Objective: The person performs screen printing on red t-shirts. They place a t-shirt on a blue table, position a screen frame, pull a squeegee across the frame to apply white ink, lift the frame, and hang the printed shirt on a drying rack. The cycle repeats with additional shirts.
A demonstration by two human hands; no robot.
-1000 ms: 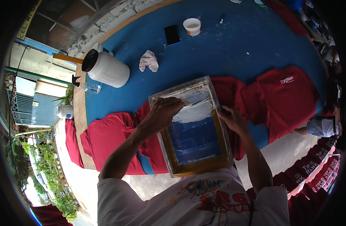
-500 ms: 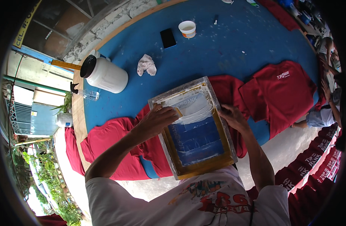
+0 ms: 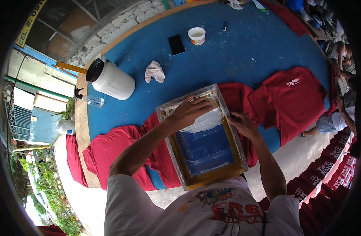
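Note:
A wooden-framed printing screen (image 3: 206,179) lies tilted on the table's near side, over red cloth (image 3: 234,93). Its blue mesh (image 3: 206,147) carries white ink (image 3: 204,124) toward the far end. My left hand (image 3: 190,112) reaches over that far part, fingers closed around a small squeegee (image 3: 215,103). Only the squeegee's yellowish end shows past my fingertips; the rest is hidden under the hand. My right hand (image 3: 243,124) grips the screen's right rail near the upper corner, its thumb and fingers partly hidden.
Red shirts (image 3: 292,100) lie right and left (image 3: 119,151) of the screen. Beyond it on the blue table (image 3: 227,59) are a crumpled cloth (image 3: 154,72), a phone (image 3: 176,45), a tub (image 3: 197,35), a white jar (image 3: 114,81) and a spray bottle (image 3: 93,101). People (image 3: 337,118) work at far right.
My left hand has moved away from me and to the right with the squeegee, from the screen's left side to its far end. My right hand keeps its place on the rail.

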